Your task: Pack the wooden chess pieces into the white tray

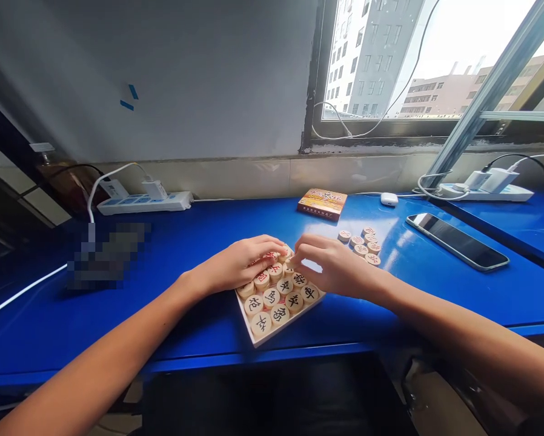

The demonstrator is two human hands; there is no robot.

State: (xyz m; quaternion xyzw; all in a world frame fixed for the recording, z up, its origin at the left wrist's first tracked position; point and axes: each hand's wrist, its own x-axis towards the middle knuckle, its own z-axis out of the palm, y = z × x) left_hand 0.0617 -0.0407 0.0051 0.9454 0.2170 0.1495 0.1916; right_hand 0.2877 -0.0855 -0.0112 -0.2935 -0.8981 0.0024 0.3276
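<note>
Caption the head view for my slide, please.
Left hand and right hand at a tray of round character-marked pieces, with loose pieces beyond on the blue table.

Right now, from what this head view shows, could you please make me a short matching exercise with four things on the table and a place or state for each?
Things:
1. Open tray
2. Phone
3. Printed box
4. Loose discs

Places and states:
A. Lying flat, with a dark face up
B. Partly beneath the left hand and right hand
C. Grouped outside the tray, with red characters
D. Orange and dark red, farthest back of the four

Pairs: 1-B, 2-A, 3-D, 4-C.
</note>
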